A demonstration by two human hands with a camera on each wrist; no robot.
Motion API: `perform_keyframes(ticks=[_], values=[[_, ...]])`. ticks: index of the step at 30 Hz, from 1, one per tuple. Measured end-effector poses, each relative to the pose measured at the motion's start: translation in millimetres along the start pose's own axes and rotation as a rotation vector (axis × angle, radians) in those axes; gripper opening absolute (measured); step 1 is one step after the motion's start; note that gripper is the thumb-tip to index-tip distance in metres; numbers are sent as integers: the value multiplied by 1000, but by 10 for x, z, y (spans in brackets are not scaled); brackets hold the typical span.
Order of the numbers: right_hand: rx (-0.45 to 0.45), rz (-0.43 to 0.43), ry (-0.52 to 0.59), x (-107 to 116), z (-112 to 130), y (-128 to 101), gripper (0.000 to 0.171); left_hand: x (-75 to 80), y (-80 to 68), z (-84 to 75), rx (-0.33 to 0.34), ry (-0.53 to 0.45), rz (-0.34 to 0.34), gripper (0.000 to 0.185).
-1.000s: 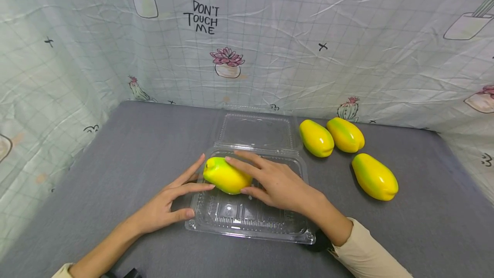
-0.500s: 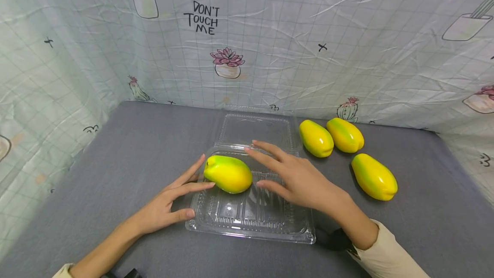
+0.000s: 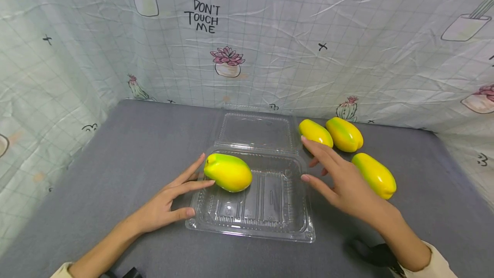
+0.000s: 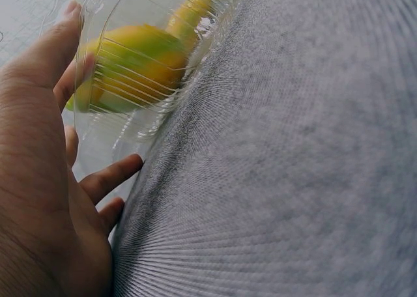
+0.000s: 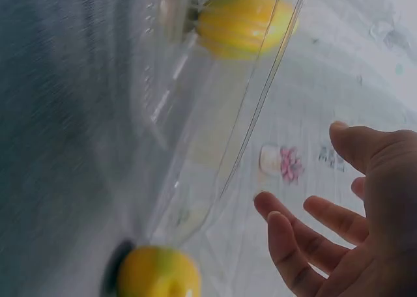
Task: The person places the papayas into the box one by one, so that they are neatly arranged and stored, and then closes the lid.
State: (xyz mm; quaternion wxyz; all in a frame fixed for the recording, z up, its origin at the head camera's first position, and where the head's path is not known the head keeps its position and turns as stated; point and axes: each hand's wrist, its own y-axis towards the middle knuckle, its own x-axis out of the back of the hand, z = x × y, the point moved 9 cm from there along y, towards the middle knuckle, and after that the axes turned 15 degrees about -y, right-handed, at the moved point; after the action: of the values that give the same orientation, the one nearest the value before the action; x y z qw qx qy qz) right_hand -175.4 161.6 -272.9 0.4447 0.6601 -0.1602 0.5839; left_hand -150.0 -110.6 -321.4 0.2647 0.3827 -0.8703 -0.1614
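Note:
A clear plastic clamshell tray (image 3: 270,222) lies open on the grey table, its lid (image 3: 256,130) flat behind it. One yellow-green fruit (image 3: 227,172) sits in the tray's back left corner. My left hand (image 3: 197,194) rests against the tray's left edge with straight fingers, fingertips by the fruit. My right hand (image 3: 308,160) hovers open just right of the tray, holding nothing, its fingers reaching toward the nearest loose fruit (image 3: 315,132). In the left wrist view the fruit (image 4: 130,62) shows through the tray wall. The right wrist view shows spread fingers (image 5: 306,245) beside the clear tray (image 5: 215,127).
Two more loose fruits (image 3: 344,134) (image 3: 374,175) lie on the grey table (image 3: 127,149) right of the tray. A printed cloth backdrop (image 3: 270,42) walls off the back and both sides. A dark object (image 3: 378,254) lies near my right wrist.
My right hand has let go of the fruit in the tray and moved right, toward the loose fruits. The left hand and the tray have stayed put.

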Motion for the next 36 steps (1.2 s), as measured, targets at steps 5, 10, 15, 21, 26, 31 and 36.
perform_keyframes(ticks=[5, 10, 15, 21, 26, 31, 36], values=[[-30, -37, -26, 91, -151, -159, 78, 4, -6, -3, 3, 3, -2, 49], [-73, -74, -61, 205, -327, -303, 79, 2, -5, -1, 7, 7, -3, 49], [-138, -109, -41, 294, -531, -449, 77, 3, -2, 0, 0, 8, -2, 48], [-145, -148, -67, 363, -702, -583, 75, -1, -3, 1, 2, 4, 0, 48], [-158, -151, -136, 390, -836, -718, 72, -8, 2, 9, 9, 7, -1, 48], [-208, -136, -164, 394, -994, -849, 74, -8, 5, 12, 11, 7, -1, 48], [-258, -111, -151, 336, -1130, -942, 75, -5, -3, 11, 11, 9, -3, 48]])
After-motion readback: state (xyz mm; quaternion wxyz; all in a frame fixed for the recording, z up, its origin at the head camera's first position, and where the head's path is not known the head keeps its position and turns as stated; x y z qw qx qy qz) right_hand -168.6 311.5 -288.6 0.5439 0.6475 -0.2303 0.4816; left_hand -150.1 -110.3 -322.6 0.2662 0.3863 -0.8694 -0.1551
